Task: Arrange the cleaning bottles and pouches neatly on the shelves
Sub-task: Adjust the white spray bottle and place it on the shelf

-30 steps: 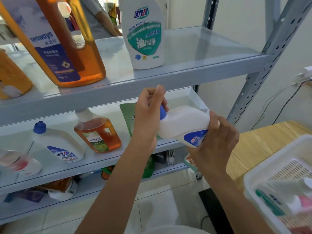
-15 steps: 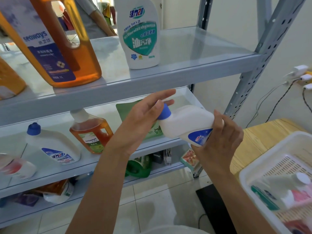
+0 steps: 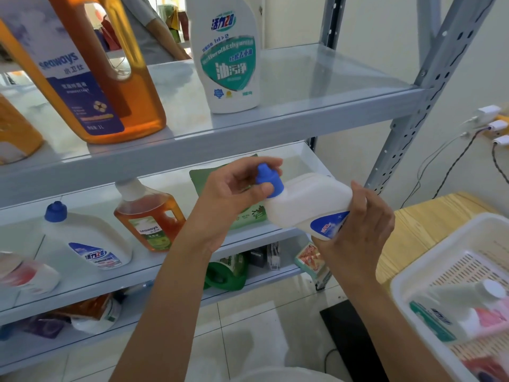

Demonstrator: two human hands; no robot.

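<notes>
Gripping white bottle (image 3: pixel 308 205) by base with right hand (image 3: pixel 358 230), pinching its blue cap (image 3: pixel 268 179) with left hand (image 3: pixel 228 199); sideways mid-air before middle shelf (image 3: pixel 82 285). Leak risk from loosened cap, drop risk onto green pouch (image 3: pixel 249 215).

basket (image 3: pixel 446 249) cropped, blurred red-white container (image 3: pixel 27 274), perhaps bottle

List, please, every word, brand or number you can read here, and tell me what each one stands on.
"seaways" and "1L": label of the large amber bottle, top shelf.
"活力28", "油污净": tall white bottle, top shelf.
"seaways": small amber bottle, middle shelf.
"活力28": blue-capped white bottle, middle shelf.
Too blurred to read: label of the held white bottle, the bottle in the basket, all fine print.
</notes>
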